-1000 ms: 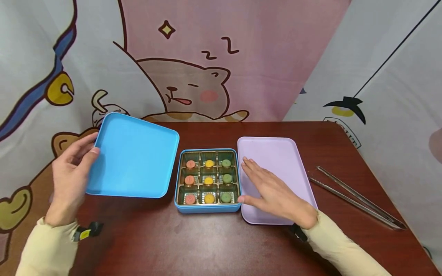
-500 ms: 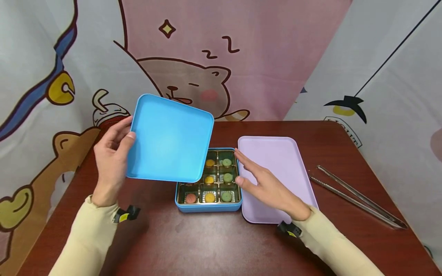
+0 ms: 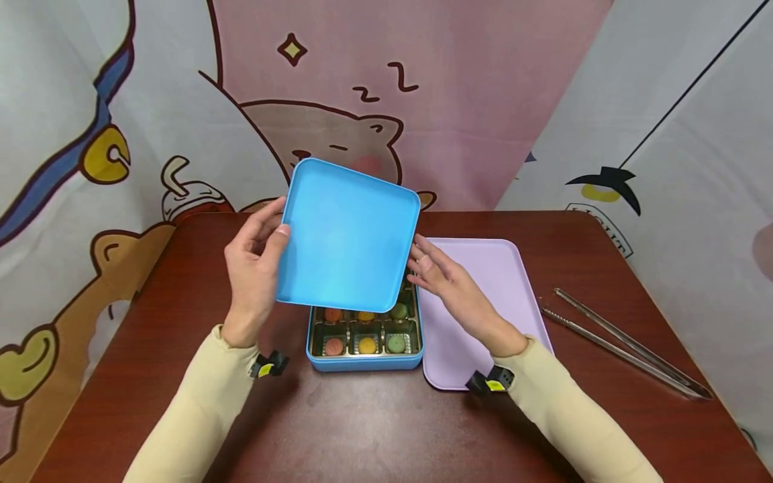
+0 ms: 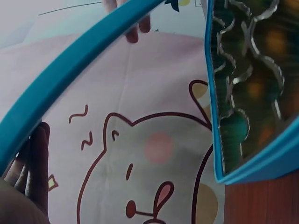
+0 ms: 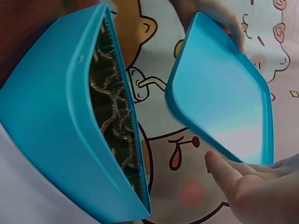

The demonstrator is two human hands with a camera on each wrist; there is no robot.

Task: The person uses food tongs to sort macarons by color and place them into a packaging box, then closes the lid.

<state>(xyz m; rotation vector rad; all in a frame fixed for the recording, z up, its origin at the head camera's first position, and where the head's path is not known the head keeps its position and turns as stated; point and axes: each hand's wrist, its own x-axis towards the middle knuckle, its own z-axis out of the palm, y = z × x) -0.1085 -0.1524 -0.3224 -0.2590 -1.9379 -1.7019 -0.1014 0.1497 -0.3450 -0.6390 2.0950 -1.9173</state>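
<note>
My left hand (image 3: 253,268) grips the left edge of a square blue lid (image 3: 350,235), thumb on the near face and fingers behind. The lid is tilted in the air above a blue box (image 3: 365,364) and covers its back part from the head view. Close by the lid's right edge is my right hand (image 3: 461,292), its fingers loosely extended; in the right wrist view its thumb (image 5: 216,163) lies near the rim. Whether it touches the lid I cannot tell. Small round pink, yellow (image 3: 366,345) and green cookies sit in the box's gold compartments.
A lilac tray (image 3: 504,282) lies right of the box, partly under my right forearm. Metal tongs (image 3: 628,341) rest farther right on the dark wooden table (image 3: 362,436). A printed curtain (image 3: 483,100) hangs behind the table.
My left hand has carried the blue lid rightward and up, from beside the box to above it. My right hand has shifted from over the lilac tray toward the lid's right edge.
</note>
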